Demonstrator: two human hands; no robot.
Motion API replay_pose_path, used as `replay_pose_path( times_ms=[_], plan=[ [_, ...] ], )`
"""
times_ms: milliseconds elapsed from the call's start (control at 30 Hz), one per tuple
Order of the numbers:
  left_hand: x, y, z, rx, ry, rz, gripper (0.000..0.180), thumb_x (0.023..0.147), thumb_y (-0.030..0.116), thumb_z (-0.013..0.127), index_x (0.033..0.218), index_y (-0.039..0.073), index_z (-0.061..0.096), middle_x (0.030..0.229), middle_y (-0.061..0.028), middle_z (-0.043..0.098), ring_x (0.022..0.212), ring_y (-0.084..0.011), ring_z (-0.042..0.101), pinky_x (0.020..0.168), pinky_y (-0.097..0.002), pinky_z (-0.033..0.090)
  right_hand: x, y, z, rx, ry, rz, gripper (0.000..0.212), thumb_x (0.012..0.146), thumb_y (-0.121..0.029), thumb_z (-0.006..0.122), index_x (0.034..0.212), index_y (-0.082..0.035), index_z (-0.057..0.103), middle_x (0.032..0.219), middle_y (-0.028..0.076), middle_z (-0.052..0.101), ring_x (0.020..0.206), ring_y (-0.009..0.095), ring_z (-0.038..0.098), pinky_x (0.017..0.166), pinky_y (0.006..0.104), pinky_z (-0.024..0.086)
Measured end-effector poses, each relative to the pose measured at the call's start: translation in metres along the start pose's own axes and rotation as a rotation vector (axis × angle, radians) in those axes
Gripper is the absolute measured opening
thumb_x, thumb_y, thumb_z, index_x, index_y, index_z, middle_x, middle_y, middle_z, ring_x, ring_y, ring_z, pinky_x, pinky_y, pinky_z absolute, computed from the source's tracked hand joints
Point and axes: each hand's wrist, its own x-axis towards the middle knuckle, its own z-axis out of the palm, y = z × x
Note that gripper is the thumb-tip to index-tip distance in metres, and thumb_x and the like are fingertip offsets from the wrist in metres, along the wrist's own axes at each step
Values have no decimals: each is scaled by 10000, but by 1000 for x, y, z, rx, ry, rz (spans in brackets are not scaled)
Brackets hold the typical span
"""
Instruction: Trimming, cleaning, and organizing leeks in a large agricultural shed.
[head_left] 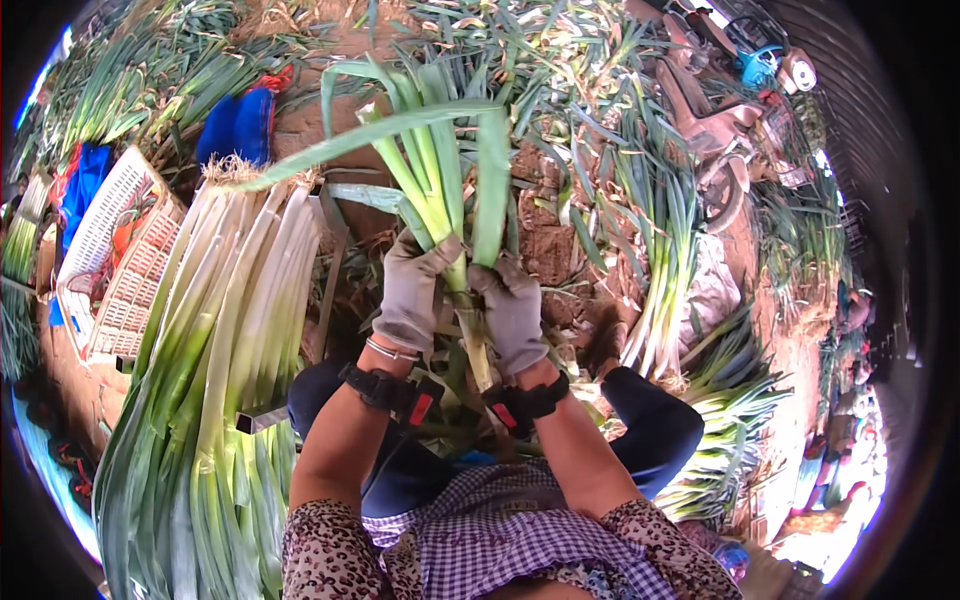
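Observation:
My left hand [410, 290], in a pale grey work glove, is closed around a leek [425, 195] where its green leaves meet the stalk. The leaves fan out away from me, and the lower stalk runs down between my wrists toward my lap. My right hand [512, 312], gloved the same way, pinches one broad green leaf [491, 190] right beside the stalk. That leaf is folded over near its top. To my left lies a big stack of leeks [235, 330], white root ends far, green leaves toward me.
A white plastic basket [115, 250] stands at the left, near blue cloth [237, 128]. Loose leeks [655, 230] and cut leaves cover the ground ahead and to the right. A metal bar [262, 420] juts out beside my left knee. A dusty tricycle-like vehicle [715, 125] is at the far right.

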Motion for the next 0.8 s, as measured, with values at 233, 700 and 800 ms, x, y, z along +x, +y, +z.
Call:
replay_pose_path(
  times_ms=[233,700,800],
  plan=[
    [3,15,-5,-216,-202,-24,318,985,132,734,1266,25,631,1092,-89,717,1004,-266,726,947,-417,590,-8,-28,-6,585,-123,260,400,986,-269,775,1235,31,689,1105,6,706,929,79,614,861,264,516],
    [9,11,-4,39,-205,60,537,854,97,684,1370,4,568,1041,-71,640,927,-185,599,1025,-464,533,-16,-34,-10,500,-362,312,374,1080,-296,609,1276,19,664,1149,41,718,1071,121,658,939,279,514],
    [9,15,1,-6,-221,38,698,744,171,680,1409,-1,555,979,-51,571,943,-179,575,1110,-518,500,-17,-44,-9,611,-397,441,349,1079,-259,596,1275,19,674,1143,48,717,1057,120,645,935,287,513]
  ],
)
